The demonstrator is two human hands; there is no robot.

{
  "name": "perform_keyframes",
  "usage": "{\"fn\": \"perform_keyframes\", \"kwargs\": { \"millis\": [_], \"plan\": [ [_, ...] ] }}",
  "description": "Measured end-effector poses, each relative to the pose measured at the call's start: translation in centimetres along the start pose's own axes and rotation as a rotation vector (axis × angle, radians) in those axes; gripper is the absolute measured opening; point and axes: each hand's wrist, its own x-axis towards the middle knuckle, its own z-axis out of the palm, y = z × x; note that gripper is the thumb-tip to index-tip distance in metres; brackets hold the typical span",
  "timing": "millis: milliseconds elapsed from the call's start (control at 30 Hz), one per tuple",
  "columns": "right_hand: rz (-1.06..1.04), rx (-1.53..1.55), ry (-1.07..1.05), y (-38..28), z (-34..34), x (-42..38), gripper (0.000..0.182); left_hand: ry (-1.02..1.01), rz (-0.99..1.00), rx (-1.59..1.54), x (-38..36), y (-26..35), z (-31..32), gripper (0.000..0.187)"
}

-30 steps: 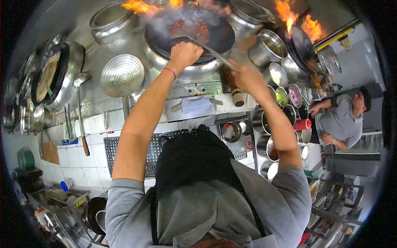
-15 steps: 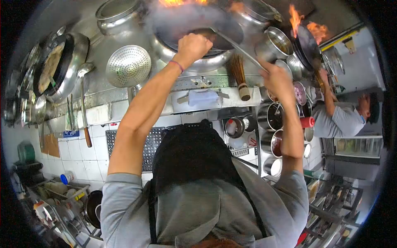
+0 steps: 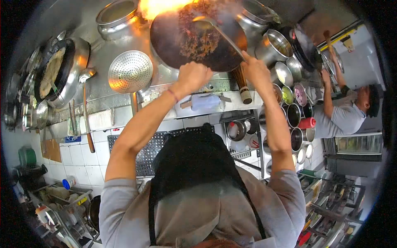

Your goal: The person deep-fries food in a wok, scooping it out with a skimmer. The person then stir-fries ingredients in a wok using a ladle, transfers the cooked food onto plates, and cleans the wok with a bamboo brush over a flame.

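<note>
My left hand [image 3: 194, 76] is closed in a fist at the near edge of a dark wok [image 3: 166, 45]; the exact part it grips is hidden inside the fingers. The wok is tipped up, its inside facing me. Dark chopped food [image 3: 200, 44] is spread across its middle and far side. Large flames [image 3: 163, 7] flare behind the far left rim. In my right hand [image 3: 257, 73] is the handle of a metal ladle [image 3: 228, 39], whose bowl reaches into the food. Below that hand, a bamboo wok brush [image 3: 245, 91] stands against the wok's right side.
To the left lie a perforated skimmer [image 3: 130, 71] and another ladle [image 3: 86, 74]. A folded cloth [image 3: 205, 101] rests on the stove's front ledge. Metal pots [image 3: 278, 43] and several ingredient containers [image 3: 294, 115] crowd the right. A co-worker [image 3: 343, 109] stands at the far right.
The wok has tilted up towards me, bringing its food into view, and the flames have grown. My left hand has come nearer; my right hand has moved up and left with the ladle.
</note>
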Motion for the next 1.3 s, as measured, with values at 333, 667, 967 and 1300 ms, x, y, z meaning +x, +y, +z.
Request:
{"fn": "perform_keyframes", "kwargs": {
  "millis": [333, 667, 967, 1300],
  "plan": [
    [-0.043, -0.115, -0.102, -0.7, 0.4, 1.4, 0.041, 0.206, 0.1, 0.005, 5.2, -1.6, -1.3, 0.038],
    [-0.045, -0.014, -0.2, 2.1, -1.9, 0.4, 0.04, 0.175, 0.069, 0.008, 5.9, -1.6, -4.2, 0.037],
    [0.034, 0.081, 0.114, 2.2, 0.8, 1.7, 0.039, 0.09, 0.081, 0.004, 3.3, -2.1, -0.6, 0.035],
    [-0.039, 0.029, 0.057, -0.7, 2.5, 3.4, 0.044, 0.088, -0.035, 0.039, 7.0, -3.2, 0.1, 0.036]
  ]
}}
